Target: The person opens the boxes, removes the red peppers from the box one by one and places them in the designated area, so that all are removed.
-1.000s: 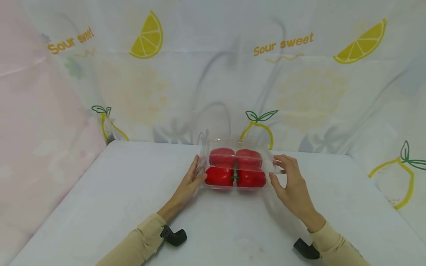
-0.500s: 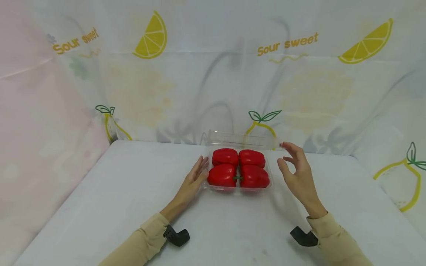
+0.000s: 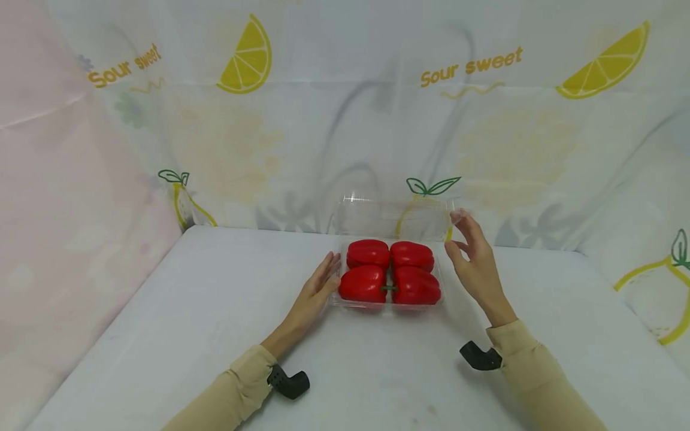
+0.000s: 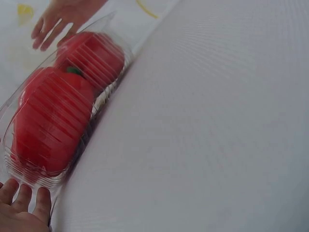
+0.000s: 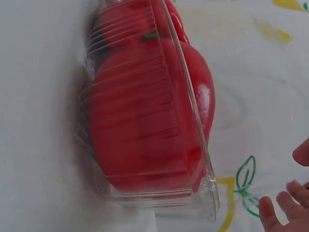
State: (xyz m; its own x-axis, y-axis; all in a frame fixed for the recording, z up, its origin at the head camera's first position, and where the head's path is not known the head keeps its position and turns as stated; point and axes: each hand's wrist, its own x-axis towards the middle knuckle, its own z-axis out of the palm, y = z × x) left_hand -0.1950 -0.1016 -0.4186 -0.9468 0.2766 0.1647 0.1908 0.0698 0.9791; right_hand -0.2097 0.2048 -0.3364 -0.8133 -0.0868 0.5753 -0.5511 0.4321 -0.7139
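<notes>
Several red bell peppers (image 3: 363, 284) lie in two rows inside a clear plastic clamshell box (image 3: 388, 306) near the back of the table. The box's see-through lid (image 3: 377, 216) stands raised at the back, apart from the peppers. My left hand (image 3: 309, 299) rests against the box's left side, its fingers fairly straight; in the left wrist view, the fingertips (image 4: 23, 197) meet the ribbed end wall. At the lid's right edge is my right hand (image 3: 477, 269), with its upper fingertips touching the plastic and the thumb held apart. The right wrist view shows those fingers (image 5: 285, 205) spread loosely.
A white table (image 3: 215, 311) carries the box. Behind it hangs a pale curtain (image 3: 302, 131) printed with lemons and lettering, close to the raised lid. A black wrist mount (image 3: 288, 383) sits on the left sleeve and another black mount (image 3: 481, 355) on the right.
The lid has swung up and backward off the peppers. My right hand has moved up and away with its edge. My left hand has stayed at the box's left side.
</notes>
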